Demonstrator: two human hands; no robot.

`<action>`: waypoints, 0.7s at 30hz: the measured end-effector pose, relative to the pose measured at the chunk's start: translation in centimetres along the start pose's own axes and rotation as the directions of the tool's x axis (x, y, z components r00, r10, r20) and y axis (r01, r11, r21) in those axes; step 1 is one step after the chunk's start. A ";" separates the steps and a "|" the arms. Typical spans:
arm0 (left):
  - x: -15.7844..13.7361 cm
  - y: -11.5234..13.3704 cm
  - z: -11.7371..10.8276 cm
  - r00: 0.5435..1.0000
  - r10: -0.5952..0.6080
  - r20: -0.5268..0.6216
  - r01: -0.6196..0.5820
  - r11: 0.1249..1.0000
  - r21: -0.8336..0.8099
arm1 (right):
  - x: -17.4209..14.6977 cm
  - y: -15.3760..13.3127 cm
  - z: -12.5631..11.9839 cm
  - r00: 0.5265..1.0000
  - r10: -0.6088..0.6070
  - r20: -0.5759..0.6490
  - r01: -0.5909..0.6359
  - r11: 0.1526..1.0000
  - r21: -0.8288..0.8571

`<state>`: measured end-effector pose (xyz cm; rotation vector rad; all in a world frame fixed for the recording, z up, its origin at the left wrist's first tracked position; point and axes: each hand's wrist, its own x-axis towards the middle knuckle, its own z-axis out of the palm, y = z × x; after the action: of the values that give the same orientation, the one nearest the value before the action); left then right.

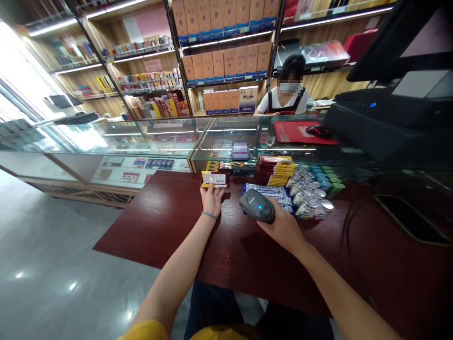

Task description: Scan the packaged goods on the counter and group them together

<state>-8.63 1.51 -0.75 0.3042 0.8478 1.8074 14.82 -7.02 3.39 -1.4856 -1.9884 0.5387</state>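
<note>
- Holding a red-and-yellow packet point(216, 179) in the left hand point(211, 202), near the far edge of the table point(141, 226); cannot tell whether touching the wood.
- Grasped by the lower edge, with the thumb on the label side and fingers tucked under and behind, so projecting mostly beyond the fingertips toward the far edge, with a white barcode label facing up toward the head.
- Clasping a black handheld scanner point(256, 205) in the right hand point(285, 227), firmly round the handle; head directed leftward, well apart from the packet, with a small blue light lit on top.
- With blue-and-white packets point(271, 192) just beyond the scanner, partly hidden by it, and a stack of red-and-yellow packets point(274, 171) behind those, at the far edge.
- With silver-lidded clear containers point(311, 191) to the right of both, beside blue and green containers point(323, 175).
- With a dark phone point(412, 218) lying flat toward the table's right end.
- Bordered past the far edge by a glass counter point(152, 134), with a red mat point(292, 133) and mouse point(318, 131) on top, and a masked person point(285, 100) behind.
</note>
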 end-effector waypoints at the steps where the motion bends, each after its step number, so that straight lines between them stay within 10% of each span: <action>1: 0.1 0.0 -0.1 1.000 -0.004 -0.007 0.004 1.000 -0.001 | 0.0 0.0 0.1 1.000 -0.003 0.005 0.003 1.000 -0.005; 14: 0.3 -0.2 -0.5 0.998 0.018 0.066 -0.019 1.000 0.020 | 0.1 1.1 0.5 0.999 -0.047 0.018 0.048 0.998 -0.045; 21: 0.6 0.3 -0.4 0.995 0.056 -0.079 -0.048 0.994 0.097 | 0.1 1.1 0.5 0.998 -0.039 -0.054 0.039 0.999 0.004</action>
<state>-9.32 1.79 -0.91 0.3182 0.9930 1.8411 15.29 -6.57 2.36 -1.4399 -1.9687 0.4815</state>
